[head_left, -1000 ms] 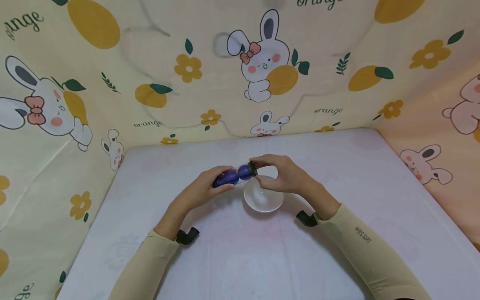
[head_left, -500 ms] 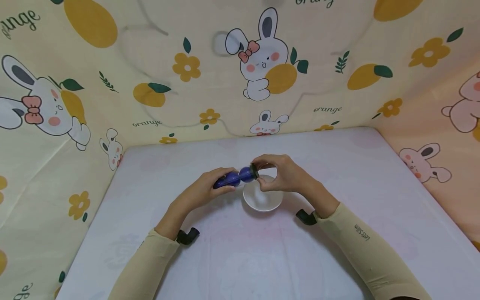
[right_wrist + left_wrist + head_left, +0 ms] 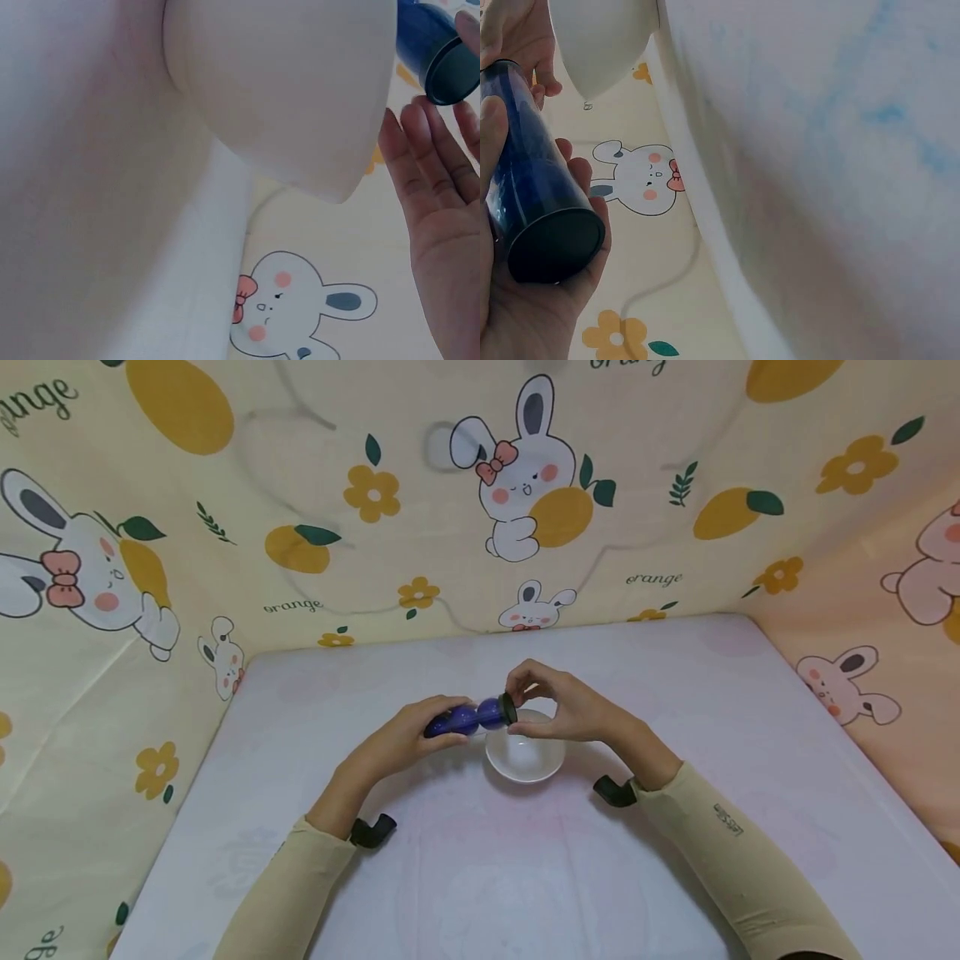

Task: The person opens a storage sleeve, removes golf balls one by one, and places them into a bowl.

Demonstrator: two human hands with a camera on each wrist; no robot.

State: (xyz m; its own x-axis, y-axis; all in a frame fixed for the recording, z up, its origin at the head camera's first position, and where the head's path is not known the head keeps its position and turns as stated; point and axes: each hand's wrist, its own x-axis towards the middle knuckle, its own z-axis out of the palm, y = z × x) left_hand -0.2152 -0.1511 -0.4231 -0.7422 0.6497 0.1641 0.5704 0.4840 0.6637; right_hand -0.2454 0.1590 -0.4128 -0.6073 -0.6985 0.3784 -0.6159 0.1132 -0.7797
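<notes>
In the head view my left hand [image 3: 405, 737] grips a clear tube with blue balls [image 3: 459, 720] by its left part. The left wrist view shows the tube's dark round base [image 3: 559, 246] by the palm, with fingers curled round the side. A dark green lid [image 3: 509, 708] closes the tube's right end. Thumb and fingers of my right hand [image 3: 577, 706] pinch the lid's rim. In the right wrist view the lid [image 3: 454, 73] faces the palm, fingertips at its edge. A white bowl [image 3: 525, 764] stands on the table just below the tube's right end.
A pale cloth covers the table [image 3: 495, 868]. Behind and at both sides hang cream curtains [image 3: 435, 410] printed with rabbits and oranges. A dark curved piece [image 3: 373, 832] sits at the left wrist and another [image 3: 615, 791] at the right.
My right hand has shifted its fingers on the lid, its knuckles now slightly higher. The tube is nearly where it was, still in the left hand. The bowl stays put.
</notes>
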